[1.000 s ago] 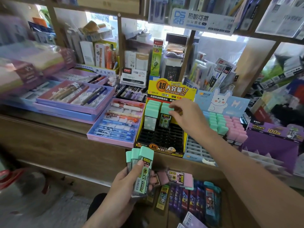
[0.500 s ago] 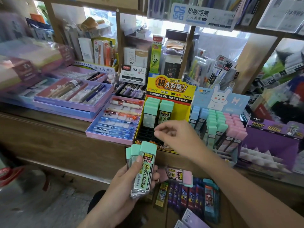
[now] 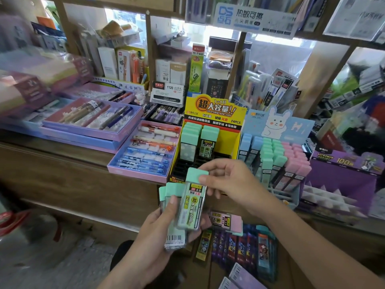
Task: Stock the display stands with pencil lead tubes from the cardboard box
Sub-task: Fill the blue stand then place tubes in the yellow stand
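Note:
My left hand grips a small stack of mint-capped pencil lead tubes in front of the counter. My right hand pinches the mint cap of the front tube of that stack. Behind them the yellow display stand holds a few mint tubes at its back left; its black slots in front are bare. To its right a light-blue rabbit stand carries rows of blue, mint and pink tubes. Below my hands the cardboard box holds more packs.
Purple trays of pens and a pink tray of mechanical pencils lie left of the yellow stand on the wooden counter. A purple display stands at the right. Shelves of stationery rise behind.
My right hand has come back from the yellow stand, where it left a tube, down to the stack in my left hand and now pinches the front tube's cap.

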